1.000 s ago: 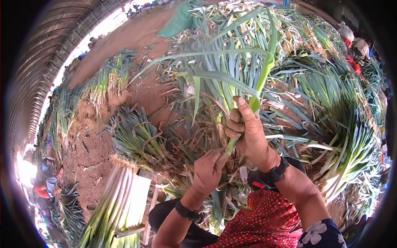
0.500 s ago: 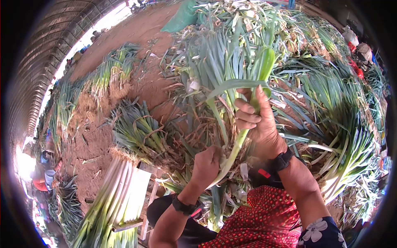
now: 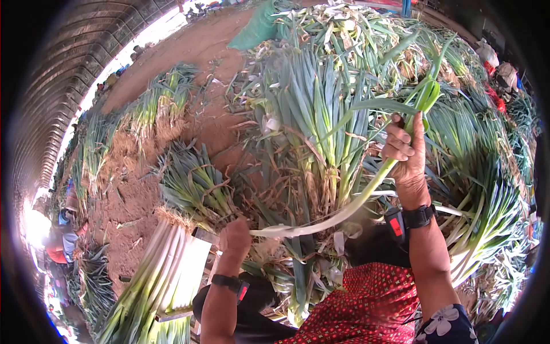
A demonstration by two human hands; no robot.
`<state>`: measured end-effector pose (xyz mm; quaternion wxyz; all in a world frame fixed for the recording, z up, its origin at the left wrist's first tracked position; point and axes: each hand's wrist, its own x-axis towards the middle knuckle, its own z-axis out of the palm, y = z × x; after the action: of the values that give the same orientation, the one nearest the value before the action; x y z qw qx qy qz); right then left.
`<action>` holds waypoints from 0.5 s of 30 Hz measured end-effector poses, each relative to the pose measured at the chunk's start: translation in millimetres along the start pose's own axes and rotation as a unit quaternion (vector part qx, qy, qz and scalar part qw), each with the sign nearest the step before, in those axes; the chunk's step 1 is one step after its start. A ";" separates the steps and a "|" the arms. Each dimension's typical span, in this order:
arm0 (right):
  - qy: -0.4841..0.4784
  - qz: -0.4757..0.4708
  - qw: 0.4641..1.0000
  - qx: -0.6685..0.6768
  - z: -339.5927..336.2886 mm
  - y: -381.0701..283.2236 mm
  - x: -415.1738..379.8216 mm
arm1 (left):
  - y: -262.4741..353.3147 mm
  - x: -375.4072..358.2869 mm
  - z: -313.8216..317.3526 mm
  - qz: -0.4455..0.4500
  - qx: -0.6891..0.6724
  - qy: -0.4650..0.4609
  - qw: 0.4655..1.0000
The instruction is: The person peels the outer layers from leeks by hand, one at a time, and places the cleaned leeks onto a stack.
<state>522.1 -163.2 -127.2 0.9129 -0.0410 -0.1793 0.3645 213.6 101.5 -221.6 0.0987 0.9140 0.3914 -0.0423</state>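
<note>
A single leek (image 3: 349, 211) stretches in a curve between my hands, white toward the left and green toward the right. My right hand (image 3: 408, 150) is wrapped round its green upper stem, below the folded leaves. At the white end, my left hand (image 3: 235, 238) is a closed fist against the stem; the root tip is hidden there. A thin pale strand lies along the stem near this fist. Behind the stalk stands a bundle of untrimmed leeks (image 3: 321, 114) with dry brown outer leaves.
At lower left, cleaned leeks (image 3: 152, 269) lie on a small stand (image 3: 197, 258), roots upward. More leek bundles lie on the bare soil (image 3: 123, 206) to the left, and a large pile (image 3: 470, 137) spreads along the right. A green net sack (image 3: 252, 28) is at the back.
My hands have moved apart: the right one to the right, the left one left and slightly down. The leek has swung from a steep slant to a flatter bow between them.
</note>
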 end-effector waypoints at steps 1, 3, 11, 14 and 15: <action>-0.015 0.012 1.000 0.014 -1.7 -7.6 0.3 | -10.2 3.4 4.3 0.000 0.001 0.002 1.000; 0.027 -0.028 0.999 0.019 -4.3 -18.2 -2.2 | -41.9 11.4 18.5 -0.034 0.066 0.000 0.997; 0.217 -0.101 0.971 0.003 -35.7 -31.0 2.7 | -21.7 13.5 -10.4 0.123 -0.499 -0.053 0.857; 0.258 -0.127 0.958 0.005 -38.3 -19.6 6.6 | 31.4 -2.1 -15.3 0.344 -0.360 -0.001 0.867; 0.258 -0.129 0.957 0.004 -35.8 -17.8 7.0 | 51.3 -9.7 -12.4 0.297 -0.343 -0.073 0.888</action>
<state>551.2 -169.5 -154.8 0.9674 -0.1065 0.0603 0.2215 244.0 62.8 -200.4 0.4418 0.8913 0.0833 0.0594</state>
